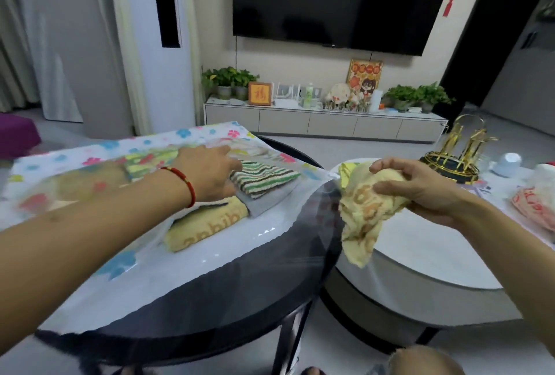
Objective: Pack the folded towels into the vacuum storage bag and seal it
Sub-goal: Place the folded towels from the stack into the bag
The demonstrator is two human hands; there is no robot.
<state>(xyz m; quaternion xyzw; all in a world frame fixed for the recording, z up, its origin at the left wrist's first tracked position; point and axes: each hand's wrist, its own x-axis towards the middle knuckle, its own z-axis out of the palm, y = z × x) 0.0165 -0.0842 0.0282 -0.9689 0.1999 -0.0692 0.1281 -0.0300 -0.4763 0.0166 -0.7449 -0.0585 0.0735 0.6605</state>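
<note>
both hands are busy: left hand [210, 172] reaches into the flowered vacuum bag [90, 161] on the dark table [240, 299], fingers resting on the striped towel [264, 179]; right hand [420, 188] clutches a crumpled yellow towel [363, 218]. another yellow folded towel [204, 227] lies nearer.

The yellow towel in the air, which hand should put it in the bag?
Probably the right hand: it already grips the yellow towel beside the vacuum storage bag. The left hand is busy at the bag, resting by the striped towel.
</note>
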